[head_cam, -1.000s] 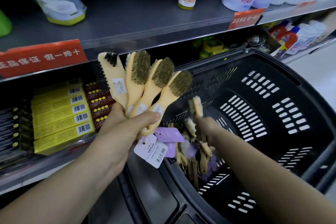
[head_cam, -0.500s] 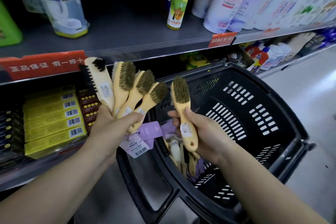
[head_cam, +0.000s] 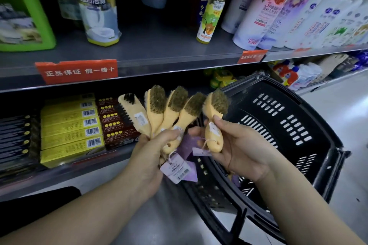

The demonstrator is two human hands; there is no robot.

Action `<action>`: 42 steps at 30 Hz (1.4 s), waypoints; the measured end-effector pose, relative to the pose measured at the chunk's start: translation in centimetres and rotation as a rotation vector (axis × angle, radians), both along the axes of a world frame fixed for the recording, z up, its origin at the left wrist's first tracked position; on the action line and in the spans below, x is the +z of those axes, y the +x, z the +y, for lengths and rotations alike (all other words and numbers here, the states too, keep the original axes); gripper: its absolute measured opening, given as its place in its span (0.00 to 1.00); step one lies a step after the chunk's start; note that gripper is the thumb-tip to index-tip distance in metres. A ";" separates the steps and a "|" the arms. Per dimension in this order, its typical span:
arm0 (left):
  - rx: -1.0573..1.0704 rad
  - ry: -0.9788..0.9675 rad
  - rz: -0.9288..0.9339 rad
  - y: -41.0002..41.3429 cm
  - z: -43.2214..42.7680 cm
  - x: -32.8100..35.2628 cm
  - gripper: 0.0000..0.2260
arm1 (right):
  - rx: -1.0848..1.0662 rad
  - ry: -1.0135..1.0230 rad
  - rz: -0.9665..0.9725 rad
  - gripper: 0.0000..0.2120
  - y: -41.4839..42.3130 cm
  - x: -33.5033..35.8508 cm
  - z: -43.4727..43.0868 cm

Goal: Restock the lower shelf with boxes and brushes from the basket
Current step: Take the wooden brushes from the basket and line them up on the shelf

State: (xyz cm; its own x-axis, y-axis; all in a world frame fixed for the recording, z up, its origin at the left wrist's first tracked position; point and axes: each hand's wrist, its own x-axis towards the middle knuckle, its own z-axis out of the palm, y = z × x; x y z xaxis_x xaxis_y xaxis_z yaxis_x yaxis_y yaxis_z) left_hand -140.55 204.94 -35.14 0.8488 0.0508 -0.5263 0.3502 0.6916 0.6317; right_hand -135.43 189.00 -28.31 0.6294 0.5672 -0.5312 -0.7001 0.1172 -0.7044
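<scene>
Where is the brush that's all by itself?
In the head view, the right hand holds the single brush upright, right of the four fanned brushes in the left hand, over the black basket.

A grey metal upper shelf (head_cam: 159, 53) runs across the view, its front edge carrying a red label strip (head_cam: 76, 70) with white characters and a smaller red tag (head_cam: 252, 56) further right. On it stand a green container (head_cam: 22, 12) at the left, a toilet-cleaner bottle (head_cam: 97, 6), a slim yellow bottle (head_cam: 211, 14) and a crowded row of white bottles (head_cam: 298, 12). The light is dim, and a pale smooth floor (head_cam: 346, 117) shows at the right.
</scene>
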 end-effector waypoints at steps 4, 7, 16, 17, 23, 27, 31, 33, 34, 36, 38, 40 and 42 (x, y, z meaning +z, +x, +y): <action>0.170 0.008 0.029 -0.9 2.6 -0.2 0.26 | 0.032 0.043 0.041 0.11 -0.8 0.2 3.5; 0.339 0.085 0.099 -1.3 4.5 -0.9 0.18 | -0.076 -0.163 -0.010 0.08 -0.5 -2.2 7.2; 0.391 0.217 0.196 -1.5 7.0 -3.0 0.26 | -0.305 -0.323 0.062 0.06 3.0 -8.9 9.8; 0.375 0.220 0.211 -1.5 7.0 -3.0 0.26 | -0.303 -0.326 0.050 0.06 3.1 -9.0 9.5; 0.293 0.315 0.161 -0.6 6.1 -2.7 0.25 | -0.274 -0.388 -0.040 0.07 2.6 -9.1 8.0; 0.134 0.410 0.182 0.2 6.0 -1.5 0.26 | -0.186 -0.513 -0.150 0.09 1.8 -9.5 6.5; 0.050 0.591 0.231 1.8 6.7 -0.2 0.16 | -0.145 -0.514 -0.167 0.08 1.3 -9.3 5.5; -0.020 0.643 0.263 2.6 7.4 -0.2 0.14 | -0.120 -0.541 -0.200 0.08 1.6 -8.9 5.0; -0.054 0.655 0.276 3.0 7.8 -0.4 0.13 | -0.103 -0.558 -0.219 0.08 1.9 -8.8 4.7; -0.109 0.636 0.288 3.9 8.8 -1.0 0.12 | -0.079 -0.576 -0.236 0.09 2.2 -8.6 4.2; -0.097 0.592 0.281 4.8 9.4 -1.9 0.10 | -0.055 -0.630 -0.254 0.09 2.4 -8.7 3.6; -0.071 0.527 0.267 5.4 9.6 -2.9 0.11 | -0.005 -0.756 -0.296 0.09 2.4 -9.2 3.2; -0.022 0.435 0.246 6.0 9.7 -3.9 0.09 | 0.088 -0.955 -0.389 0.10 3.0 -10.2 3.7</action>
State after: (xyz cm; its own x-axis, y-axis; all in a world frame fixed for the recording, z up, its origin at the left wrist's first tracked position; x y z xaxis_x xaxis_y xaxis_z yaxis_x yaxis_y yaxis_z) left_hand -134.56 214.62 -39.05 0.7056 0.2938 -0.6449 0.5365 0.3730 0.7570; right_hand -132.40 192.75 -38.54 0.8305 0.0683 -0.5528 -0.3831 -0.6503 -0.6560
